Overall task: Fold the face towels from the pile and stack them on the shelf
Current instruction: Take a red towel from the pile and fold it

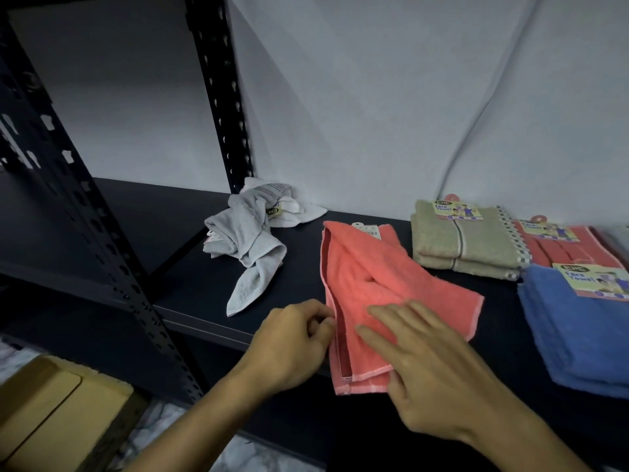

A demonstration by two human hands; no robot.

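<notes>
Coral towel (pixel 381 284) lies partly folded at the front of the dark shelf (pixel 190 294), one flap crossing over, its lower end hanging past the edge and a tag at its far end. Back left sits the pile (pixel 252 229), crumpled grey and white towels. To the right are folded stacks: olive (pixel 459 243), red (pixel 561 248) behind, blue (pixel 575 332) in front, all labelled.

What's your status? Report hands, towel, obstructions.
Left hand pinching coral towel edge; right hand flat on it. Towel half-folded on shelf. Grey towel pile left, folded stacks right, nothing blocking.
</notes>
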